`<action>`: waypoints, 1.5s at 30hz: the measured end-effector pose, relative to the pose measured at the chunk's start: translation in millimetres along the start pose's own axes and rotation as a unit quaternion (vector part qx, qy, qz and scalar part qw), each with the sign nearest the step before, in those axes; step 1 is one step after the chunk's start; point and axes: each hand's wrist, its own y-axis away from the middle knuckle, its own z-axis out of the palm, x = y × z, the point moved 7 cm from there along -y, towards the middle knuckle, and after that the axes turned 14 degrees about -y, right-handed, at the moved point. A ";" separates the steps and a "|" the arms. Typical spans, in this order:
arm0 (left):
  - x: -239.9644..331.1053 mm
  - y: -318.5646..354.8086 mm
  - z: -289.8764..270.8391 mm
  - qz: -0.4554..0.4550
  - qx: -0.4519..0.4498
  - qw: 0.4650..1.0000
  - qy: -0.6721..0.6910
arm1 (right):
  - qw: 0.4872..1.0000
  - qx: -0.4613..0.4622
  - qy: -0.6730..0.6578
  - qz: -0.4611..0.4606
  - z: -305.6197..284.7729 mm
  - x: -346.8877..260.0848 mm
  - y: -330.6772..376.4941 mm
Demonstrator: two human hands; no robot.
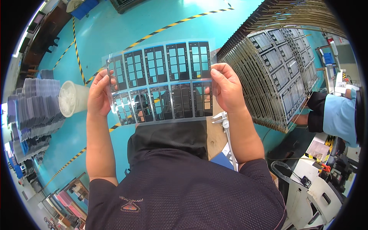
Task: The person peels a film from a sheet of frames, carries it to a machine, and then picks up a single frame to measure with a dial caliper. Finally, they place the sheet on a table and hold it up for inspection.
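Note:
Between my hands I hold up a clear plastic sheet (167, 82) printed with two rows of black panels that have see-through windows. My left hand (100, 91) grips its left edge, thumb in front and fingers partly showing behind. At the opposite edge, my right hand (227, 85) pinches the sheet the same way, thumb on the near face. The teal floor shows through the windows, and the lower row catches some glare. Below my right hand, a dial caliper (224, 122) lies on a brown board, near a blue flat item (222, 161).
A tall wire rack (245, 76) holding printed sheets stands at the right. Beside it, another person in a light blue garment (339, 119) reaches in. Stacked dark sheets (36, 109) and a whitish bucket (73, 99) are on the left. Striped tape (172, 25) marks the teal floor.

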 end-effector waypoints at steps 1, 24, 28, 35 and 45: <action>-1.9 -0.2 -1.4 -0.003 0.001 1.000 0.006 | 1.000 0.002 0.002 0.002 0.2 0.8 -1.1; -74.2 -61.6 -125.3 -0.056 0.079 0.993 0.065 | 0.986 0.043 0.135 0.089 11.0 88.0 -104.9; -79.9 -96.8 -171.2 -0.059 0.070 0.993 0.077 | 0.980 0.064 0.163 0.099 32.1 114.5 -147.0; -28.0 -136.3 -277.3 -0.046 0.090 0.993 0.065 | 0.971 0.057 0.203 0.114 135.1 156.3 -206.2; 122.3 -125.4 -327.2 0.003 0.049 0.995 0.088 | 0.966 0.017 0.228 0.120 309.1 126.0 -228.1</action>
